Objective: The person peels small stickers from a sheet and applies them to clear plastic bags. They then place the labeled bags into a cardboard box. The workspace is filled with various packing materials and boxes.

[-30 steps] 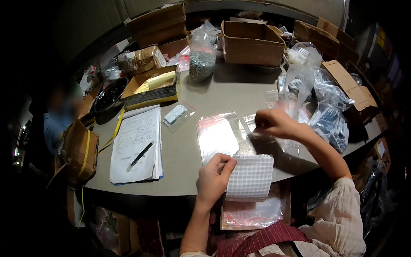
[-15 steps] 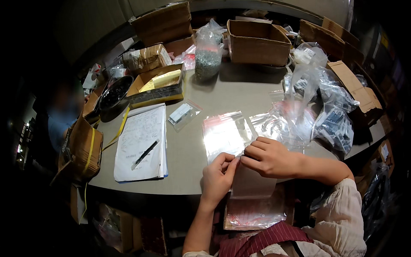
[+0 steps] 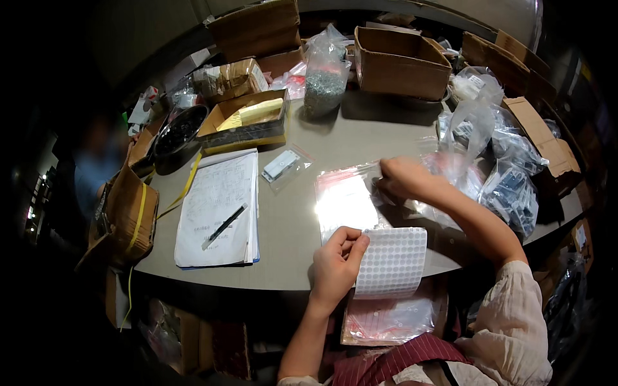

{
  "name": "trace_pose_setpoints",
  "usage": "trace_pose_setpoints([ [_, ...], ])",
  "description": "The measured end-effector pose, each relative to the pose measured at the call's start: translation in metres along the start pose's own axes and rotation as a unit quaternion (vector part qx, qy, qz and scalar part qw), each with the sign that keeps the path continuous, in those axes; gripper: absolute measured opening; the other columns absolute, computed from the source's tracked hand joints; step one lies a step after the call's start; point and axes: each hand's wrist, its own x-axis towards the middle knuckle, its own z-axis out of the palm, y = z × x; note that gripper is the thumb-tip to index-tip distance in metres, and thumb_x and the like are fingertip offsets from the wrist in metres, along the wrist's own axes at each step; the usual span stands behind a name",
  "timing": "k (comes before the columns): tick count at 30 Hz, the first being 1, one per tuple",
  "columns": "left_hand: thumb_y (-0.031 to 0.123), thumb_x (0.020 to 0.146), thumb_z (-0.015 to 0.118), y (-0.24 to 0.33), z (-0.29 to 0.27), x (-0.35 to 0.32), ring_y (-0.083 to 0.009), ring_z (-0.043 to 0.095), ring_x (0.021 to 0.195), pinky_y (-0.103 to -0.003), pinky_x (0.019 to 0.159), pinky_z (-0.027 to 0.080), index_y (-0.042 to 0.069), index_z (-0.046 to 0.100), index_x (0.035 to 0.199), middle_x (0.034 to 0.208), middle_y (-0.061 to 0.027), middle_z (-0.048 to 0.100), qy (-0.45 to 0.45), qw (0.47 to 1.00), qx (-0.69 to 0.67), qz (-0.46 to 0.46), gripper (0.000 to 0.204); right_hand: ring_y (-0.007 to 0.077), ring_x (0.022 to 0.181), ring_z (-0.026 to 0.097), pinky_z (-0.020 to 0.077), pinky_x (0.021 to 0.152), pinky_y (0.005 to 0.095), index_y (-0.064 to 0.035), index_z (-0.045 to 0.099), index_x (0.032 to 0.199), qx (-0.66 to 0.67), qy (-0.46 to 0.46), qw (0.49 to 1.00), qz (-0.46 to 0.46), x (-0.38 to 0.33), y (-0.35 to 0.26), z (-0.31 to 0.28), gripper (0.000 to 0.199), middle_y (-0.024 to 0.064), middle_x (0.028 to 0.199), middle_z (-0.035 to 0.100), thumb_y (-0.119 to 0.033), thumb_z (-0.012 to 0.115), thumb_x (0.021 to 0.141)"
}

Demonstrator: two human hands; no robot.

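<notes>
My left hand (image 3: 337,269) pinches the left edge of a white sheet of small round grey stickers (image 3: 391,265) between thumb and fingers. The sheet is tilted up at the table's front edge, its dotted face showing. Farther away, my right hand (image 3: 407,179) is closed with its fingertips bent down over the right side of a stack of clear zip bags (image 3: 346,204). Anything small between those fingertips is hidden. Left of the stack, a small zip bag with a pale rectangular part (image 3: 280,166) lies flat on the table.
A box of clear bags (image 3: 393,318) is at my lap. On the left are a notepad (image 3: 209,219) with a black pen (image 3: 224,226) and a cardboard tray (image 3: 273,132). Bagged parts (image 3: 508,196) crowd the right. A bag of small metal pieces (image 3: 323,90) and boxes stand behind.
My right hand has left the left hand and moved away over the zip bags. The sticker sheet has tipped up and now shows its dots. The whole view has shifted slightly.
</notes>
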Motion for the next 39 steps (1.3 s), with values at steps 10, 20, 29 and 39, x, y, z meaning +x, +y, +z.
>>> trace_pose_setpoints([
  [10, 0.016, 0.102, 0.071, -0.006, 0.005, -0.001, -0.003, 0.054, 0.062, -0.024, 0.056, 0.043, -0.003, 0.069, 0.102, 0.071, -0.0016, 0.068, -0.008, 1.0, -0.015, 0.004, 0.019, 0.0271, 0.08, 0.068, 0.0539, 0.074, 0.0385, 0.0009, 0.067, 0.103, 0.183, -0.044, 0.979, -0.081, -0.003, -0.015, -0.031, 0.019, 0.015, 0.092, 0.071, -0.012, 0.074, 0.09],
  [20, 0.015, 0.103, 0.071, -0.003, 0.005, 0.0, -0.003, 0.057, 0.068, -0.022, 0.06, 0.045, -0.004, 0.068, 0.104, 0.076, -0.0021, 0.07, 0.002, 0.999, -0.031, 0.004, 0.019, 0.04, 0.087, 0.068, 0.0542, 0.074, 0.0479, -0.001, 0.055, 0.103, -0.003, 0.116, 0.97, -0.212, 0.011, -0.052, 0.022, 0.023, 0.0182, 0.092, 0.067, -0.006, 0.067, 0.084],
  [29, 0.017, 0.102, 0.071, -0.005, 0.002, -0.002, -0.0049, 0.061, 0.069, -0.023, 0.063, 0.047, -0.004, 0.07, 0.104, 0.077, -0.0038, 0.072, -0.007, 1.0, -0.024, -0.01, 0.021, 0.0457, 0.097, 0.068, 0.054, 0.084, 0.0494, 0.0043, 0.058, 0.107, 0.003, -0.016, 0.997, 0.072, -0.044, 0.037, -0.008, 0.075, 0.0272, 0.102, 0.07, -0.058, 0.087, 0.078],
  [39, 0.018, 0.102, 0.071, -0.005, 0.001, -0.001, -0.0128, 0.072, 0.077, -0.028, 0.07, 0.054, -0.002, 0.074, 0.11, 0.085, -0.0101, 0.077, -0.014, 0.999, 0.042, 0.014, 0.022, 0.0407, 0.1, 0.064, 0.052, 0.089, 0.0466, -0.0006, 0.059, 0.106, -0.054, 0.138, 0.985, -0.09, -0.075, 0.002, -0.033, 0.035, 0.0187, 0.102, 0.066, -0.006, 0.075, 0.075],
])
